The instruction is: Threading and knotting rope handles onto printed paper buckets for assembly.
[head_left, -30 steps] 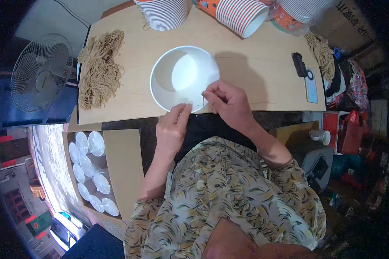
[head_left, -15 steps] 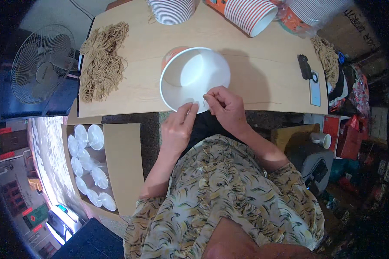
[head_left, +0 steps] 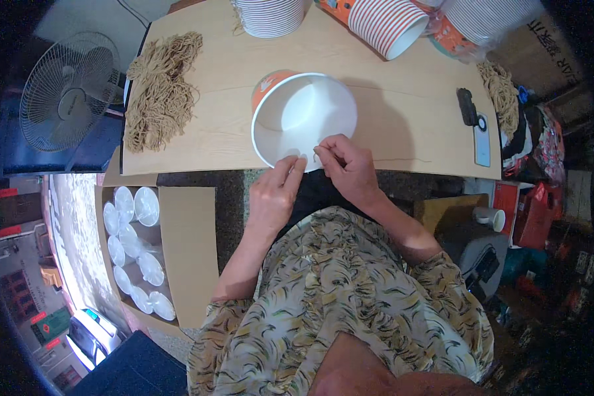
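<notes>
A white paper tub (head_left: 297, 112) with an orange outside lies tipped toward me at the near edge of the wooden table (head_left: 402, 125). My left hand (head_left: 275, 191) pinches the tub's near rim with its fingertips. My right hand (head_left: 347, 165) is at the same rim just to the right, fingers closed on a thin brown string (head_left: 402, 160) that trails right across the table. The two hands nearly touch at the rim.
A heap of brown strings (head_left: 162, 89) lies at the table's left. Stacks of striped tubs (head_left: 389, 23) and white tubs (head_left: 270, 16) stand at the back. A phone (head_left: 482, 135) lies at right. A box of clear lids (head_left: 135, 251) and a fan (head_left: 66, 89) are at left.
The tub has tipped up so its orange outside shows. Both hands stayed at its near rim, and the whole scene has shifted lower in the view.
</notes>
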### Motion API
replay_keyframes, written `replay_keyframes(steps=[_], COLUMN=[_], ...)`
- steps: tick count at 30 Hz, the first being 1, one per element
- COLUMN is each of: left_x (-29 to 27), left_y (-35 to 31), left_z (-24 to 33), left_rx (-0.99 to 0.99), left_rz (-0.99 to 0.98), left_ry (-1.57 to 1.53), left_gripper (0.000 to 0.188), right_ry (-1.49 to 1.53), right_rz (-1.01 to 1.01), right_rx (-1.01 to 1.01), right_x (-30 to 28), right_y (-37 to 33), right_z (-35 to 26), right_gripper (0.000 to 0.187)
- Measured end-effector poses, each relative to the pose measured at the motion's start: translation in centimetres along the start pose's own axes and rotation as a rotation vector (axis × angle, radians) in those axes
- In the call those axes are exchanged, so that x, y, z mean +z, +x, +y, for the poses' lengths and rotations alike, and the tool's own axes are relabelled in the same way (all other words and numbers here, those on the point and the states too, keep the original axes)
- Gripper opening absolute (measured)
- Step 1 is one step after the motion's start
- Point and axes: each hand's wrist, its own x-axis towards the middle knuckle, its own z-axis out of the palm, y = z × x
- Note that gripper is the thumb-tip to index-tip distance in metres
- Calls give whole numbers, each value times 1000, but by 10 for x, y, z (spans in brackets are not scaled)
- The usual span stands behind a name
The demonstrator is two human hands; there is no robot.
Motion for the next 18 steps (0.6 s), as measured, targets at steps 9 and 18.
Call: replay_keyframes(steps=[9, 18], left_x=[-1, -2], left_y=[-1, 1], left_z=[-2, -3], left_rx=[2, -19], left_rz=[20, 39], left_ry=[-10, -23], left_gripper=[41, 40], right_ry=[-7, -31], right_rz=[-25, -41], right_rx=[76, 95], right_x=[-2, -8], right_y=[0, 4], right_z=[0, -6], right_gripper=[14, 13])
